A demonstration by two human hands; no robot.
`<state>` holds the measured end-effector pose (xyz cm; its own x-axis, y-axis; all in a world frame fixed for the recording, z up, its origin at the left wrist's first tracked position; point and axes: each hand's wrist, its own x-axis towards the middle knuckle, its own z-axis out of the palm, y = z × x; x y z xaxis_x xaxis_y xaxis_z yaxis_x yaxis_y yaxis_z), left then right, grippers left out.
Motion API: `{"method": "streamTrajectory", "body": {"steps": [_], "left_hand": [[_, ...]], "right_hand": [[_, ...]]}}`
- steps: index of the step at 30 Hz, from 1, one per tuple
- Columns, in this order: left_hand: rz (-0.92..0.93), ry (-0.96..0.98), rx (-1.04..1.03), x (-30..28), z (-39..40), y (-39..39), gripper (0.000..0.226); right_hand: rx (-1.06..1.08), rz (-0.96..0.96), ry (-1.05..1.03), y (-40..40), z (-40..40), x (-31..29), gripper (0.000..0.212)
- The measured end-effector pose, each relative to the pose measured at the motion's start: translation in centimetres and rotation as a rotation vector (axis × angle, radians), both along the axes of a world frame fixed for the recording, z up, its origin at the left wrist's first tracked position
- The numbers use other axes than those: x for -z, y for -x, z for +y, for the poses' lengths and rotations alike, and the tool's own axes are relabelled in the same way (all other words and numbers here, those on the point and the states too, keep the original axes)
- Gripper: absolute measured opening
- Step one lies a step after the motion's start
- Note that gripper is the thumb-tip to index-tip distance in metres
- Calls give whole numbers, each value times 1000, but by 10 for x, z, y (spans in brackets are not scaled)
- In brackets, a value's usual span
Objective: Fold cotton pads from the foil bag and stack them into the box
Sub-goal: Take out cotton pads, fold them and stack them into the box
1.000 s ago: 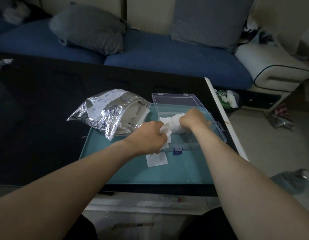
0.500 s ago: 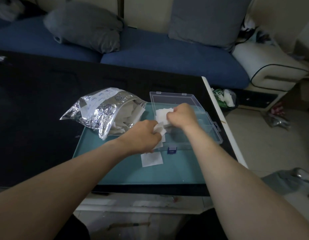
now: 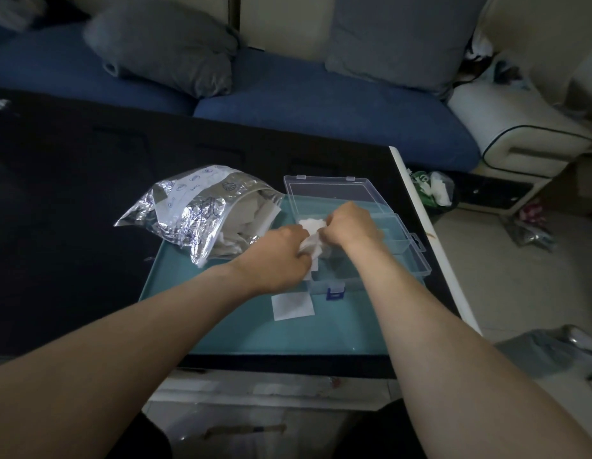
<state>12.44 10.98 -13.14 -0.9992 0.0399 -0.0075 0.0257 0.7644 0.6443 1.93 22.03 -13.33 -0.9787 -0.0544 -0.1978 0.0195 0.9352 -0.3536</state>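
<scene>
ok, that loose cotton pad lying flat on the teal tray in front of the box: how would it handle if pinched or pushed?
The loose cotton pad looks thin and lies flush on the tray, so probably floppy and very light. A push would likely slide or crumple it. Its low edges may be hard to pinch.

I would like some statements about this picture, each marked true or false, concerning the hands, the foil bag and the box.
1. Both hands, left hand and right hand, hold a white cotton pad. True.
2. The clear plastic box has its lid closed. False: the lid is open.
3. The crinkled silver foil bag lies left of the box. True.
4. No pad lies on the teal tray. False: one flat white square pad lies there, in front of the box.
</scene>
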Motion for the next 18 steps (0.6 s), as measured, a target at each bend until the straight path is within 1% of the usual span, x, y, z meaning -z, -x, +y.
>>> {"method": "streamTrajectory", "body": {"steps": [2,4,6,8,12,14,16,18], "left_hand": [[-11,0,11,1,-2,0,6],[-18,1,3,1,-2,0,7],[-27,13,-6,0,-2,-1,15],[-37,20,-15,0,-2,-2,22],[-49,22,-20,-2,-2,-2,31],[-58,22,-19,-2,-2,-2,31],[-77,37,-12,-3,-2,-2,34],[-85,37,12,-5,-1,-4,46]], "right_hand": [[-2,84,43,0,5,0,36],[-11,148,119,0,10,0,34],[-89,131,186,-3,11,0,24],[-190,112,231,-8,9,-2,20],[-346,32,241,-10,12,-5,31],[-405,-20,228,-12,13,-9,36],[-445,-63,165,-11,10,-13,43],[-486,-112,61,-9,4,-16,55]]}}
